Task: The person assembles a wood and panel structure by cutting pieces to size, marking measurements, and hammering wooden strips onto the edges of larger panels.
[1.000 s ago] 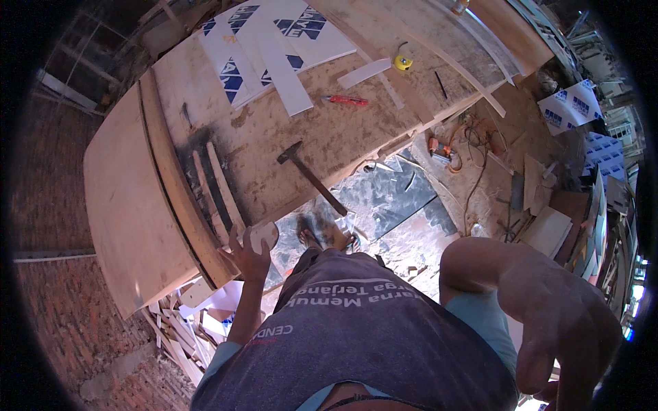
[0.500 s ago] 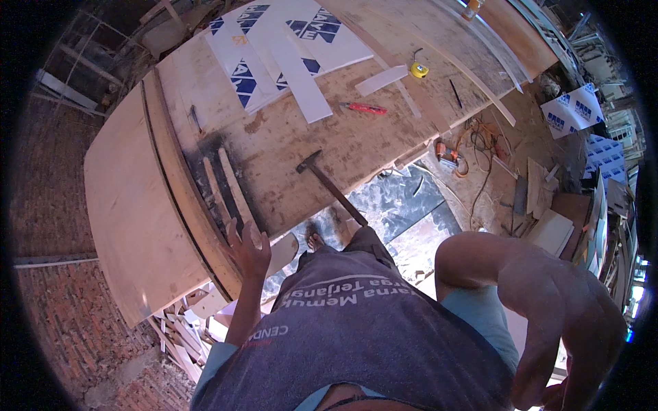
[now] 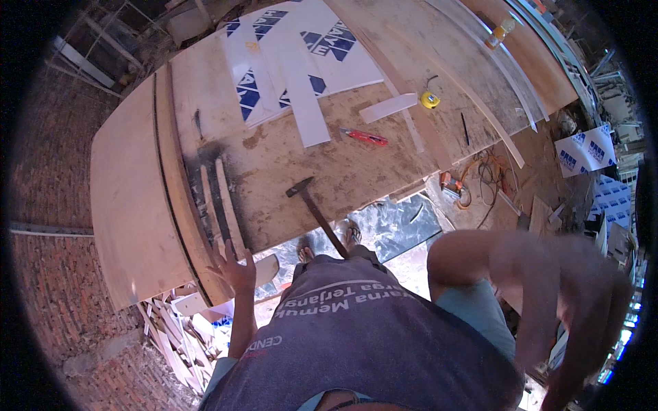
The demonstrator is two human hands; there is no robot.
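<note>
My left hand (image 3: 236, 272) rests at the near left of the bench with its fingers spread, holding nothing. Its fingertips lie beside the near ends of two pale wooden strips (image 3: 228, 205) and the thick curved wooden edge (image 3: 179, 192). My right hand (image 3: 572, 288) is raised close to the camera at the right, bent downward and smeared by motion. Its fingertips run out of clear view, so what it may hold cannot be made out. A hammer (image 3: 322, 220) with a dark head lies on the bench in front of me, its handle sticking out past the near edge.
On the wooden bench (image 3: 267, 151) lie white-and-blue sheet strips (image 3: 308, 120), a red utility knife (image 3: 364, 137), a yellow tape measure (image 3: 430, 100) and a black pencil-like stick (image 3: 465, 128). An orange power tool (image 3: 450, 185) with its cord sits right of the bench. Wood offcuts (image 3: 181, 342) pile up at lower left.
The view has shifted, so the bench things sit slightly lower in the picture. Both my feet now show beneath the bench edge. My right hand has moved and blurred; my left stays at the strips.
</note>
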